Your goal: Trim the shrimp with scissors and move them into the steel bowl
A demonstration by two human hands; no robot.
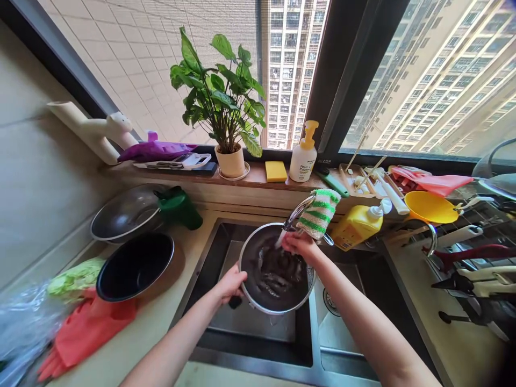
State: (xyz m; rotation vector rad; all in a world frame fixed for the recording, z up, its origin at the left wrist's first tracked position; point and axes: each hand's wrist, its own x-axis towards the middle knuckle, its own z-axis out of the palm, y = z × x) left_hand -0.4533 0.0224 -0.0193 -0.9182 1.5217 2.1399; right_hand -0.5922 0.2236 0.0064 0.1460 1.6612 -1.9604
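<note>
The steel colander (250,239) hangs over the sink (258,322), above its left basin; dark prawns (278,279) lie in its bottom. The left hand (230,284) is closed on the colander's near-left rim, fingers wrapped over the edge; the right hand (300,243) sits at the far rim with its fingers bent together under the water (279,238) falling from the tap (298,210); whether it pinches anything cannot be told. A green-striped cloth (321,212) hangs over the tap at the back of the sink; a yellow bottle (357,226) lies just to the sink's right rear. Left of the sink stand a black bowl (135,266) and a steel pan (124,212); orange gloves (86,328) lie nearer on that side. Behind the sink, on the sill, stand a potted plant (226,107) and a pump bottle (303,156).
</note>
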